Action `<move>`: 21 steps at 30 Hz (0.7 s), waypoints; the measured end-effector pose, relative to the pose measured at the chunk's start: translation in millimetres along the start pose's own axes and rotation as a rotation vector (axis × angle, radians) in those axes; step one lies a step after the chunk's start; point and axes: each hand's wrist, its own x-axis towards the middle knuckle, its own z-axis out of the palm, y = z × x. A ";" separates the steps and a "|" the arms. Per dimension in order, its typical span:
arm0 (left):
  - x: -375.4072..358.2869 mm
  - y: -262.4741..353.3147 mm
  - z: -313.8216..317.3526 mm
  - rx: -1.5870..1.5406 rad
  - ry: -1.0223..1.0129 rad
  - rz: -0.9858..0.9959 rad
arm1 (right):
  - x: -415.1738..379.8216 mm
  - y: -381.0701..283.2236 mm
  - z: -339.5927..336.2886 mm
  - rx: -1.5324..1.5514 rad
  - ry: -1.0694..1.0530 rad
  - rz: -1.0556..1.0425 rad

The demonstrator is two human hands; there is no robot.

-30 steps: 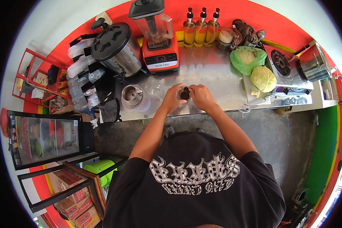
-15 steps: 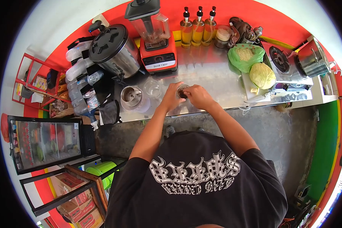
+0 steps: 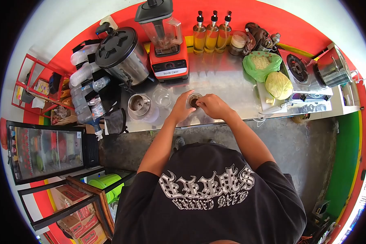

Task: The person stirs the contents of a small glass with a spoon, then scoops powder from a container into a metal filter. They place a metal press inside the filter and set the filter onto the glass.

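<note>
On my remote feed, the left hand (image 3: 183,107) grips a dark-filled glass (image 3: 194,99) over the steel counter (image 3: 232,81); the right hand (image 3: 213,106) is at its rim, but I cannot tell whether those fingers grip anything

red blender (image 3: 169,65) standing on the steel bench (image 3: 232,87), black-lidded urn (image 3: 128,63) sitting just left of it. three pump bottles (image 3: 211,39) lining up to the right, holding yellow liquid. open green bag (image 3: 261,64) resting right behind a cabbage (image 3: 279,86). steel pot (image 3: 332,70) sitting at the stove's (image 3: 288,55) right end. glass-door fridge (image 3: 49,152) standing far left; cartons (image 3: 76,217) stacking up lower left.
</note>
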 end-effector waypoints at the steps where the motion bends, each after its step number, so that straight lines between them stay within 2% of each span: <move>1: -0.7 0.2 -0.1 0.008 -0.004 -0.013 | 0.6 1.4 2.1 0.002 0.001 0.001; 3: -1.1 5.4 -1.5 0.018 -0.011 -0.023 | 4.2 1.3 5.9 -0.029 0.202 0.056; 7: 0.4 7.1 0.8 -0.002 0.027 -0.052 | 8.2 -10.2 1.6 -0.045 0.213 0.077; 9: 1.0 5.3 1.5 0.019 0.055 -0.031 | 5.4 -18.0 -8.1 0.037 0.035 -0.048; 14: 0.8 15.1 -3.2 -0.088 0.043 -0.075 | 8.7 -2.1 -7.0 0.022 0.095 -0.004; 18: 0.5 17.1 3.2 -0.022 0.084 -0.040 | 13.5 -3.6 -0.5 -0.010 0.167 0.012; 19: 1.1 15.7 4.3 -0.009 0.085 -0.054 | 10.8 -7.8 -3.7 -0.010 0.166 0.014; 21: 3.6 14.5 3.9 0.004 0.086 -0.067 | 2.4 -15.1 -12.3 0.056 0.031 -0.019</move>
